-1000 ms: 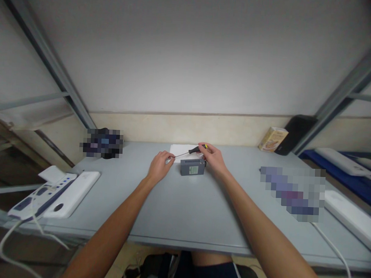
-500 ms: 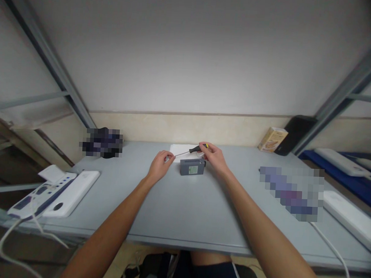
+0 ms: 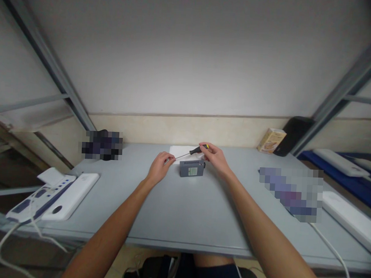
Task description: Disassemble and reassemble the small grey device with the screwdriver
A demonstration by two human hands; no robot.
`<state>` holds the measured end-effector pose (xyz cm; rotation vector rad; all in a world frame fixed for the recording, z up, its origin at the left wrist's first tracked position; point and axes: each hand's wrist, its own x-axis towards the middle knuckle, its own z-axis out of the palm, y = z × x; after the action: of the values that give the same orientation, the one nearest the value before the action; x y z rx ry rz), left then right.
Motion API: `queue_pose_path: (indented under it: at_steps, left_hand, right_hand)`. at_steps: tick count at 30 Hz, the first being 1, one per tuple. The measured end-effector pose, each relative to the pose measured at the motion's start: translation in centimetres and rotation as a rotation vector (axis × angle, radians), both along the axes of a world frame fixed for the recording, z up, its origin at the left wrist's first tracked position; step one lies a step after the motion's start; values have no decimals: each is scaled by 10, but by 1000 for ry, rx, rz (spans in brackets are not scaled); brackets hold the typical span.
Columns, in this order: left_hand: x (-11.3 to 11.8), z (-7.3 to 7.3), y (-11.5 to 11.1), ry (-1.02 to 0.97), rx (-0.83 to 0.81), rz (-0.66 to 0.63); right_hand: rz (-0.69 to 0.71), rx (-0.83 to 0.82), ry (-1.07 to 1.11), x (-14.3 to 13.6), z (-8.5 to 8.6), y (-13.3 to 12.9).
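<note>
A screwdriver with a black handle, yellow near its end, is held at the handle by my right hand. Its thin shaft points left and down to the pinched fingertips of my left hand, which are closed at its tip. Just below the screwdriver a small dark grey box with slots along its top and a pale label stands on the grey table. Behind the box lies a white sheet, partly hidden by the hands and box.
Power strip and white flat device lie at the left; a blurred dark object sits behind them. At the right are a yellow box, a black case, a blurred bluish item and a long white device.
The view has shifted very slightly. Both hands keep nearly the same pose on the screwdriver, and the grey box stands where it was.
</note>
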<state>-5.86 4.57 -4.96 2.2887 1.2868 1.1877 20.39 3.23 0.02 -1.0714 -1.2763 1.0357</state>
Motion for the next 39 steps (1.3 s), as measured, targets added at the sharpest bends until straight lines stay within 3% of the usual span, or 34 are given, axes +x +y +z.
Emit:
queue_pose_path:
  at_steps: [3,8,13,22,29,33,39]
  left_hand:
    - [2,3,-1,-2,30,-57]
    - [11,19,-16,-109,72,-13]
    - [21,33,-36,-57,-33,-296]
    - [23,13,-23,-215,-262,-225]
    - [28,2,-21,-39,-250,-153]
    - [25,8,-25,-25,-151,-146]
    - [18,30,-37,148,-189,-377]
  right_hand:
    - [-11,31,0,3,1,1]
    - [-120,76,23,12,3,7]
    - [-290,106,94,25,2,13]
    - [-361,40,128,30,-4,18]
    - [-372,25,109,30,-4,18]
    - [-380,39,109,31,-3,17]
    - [-392,118,128,36,0,19]
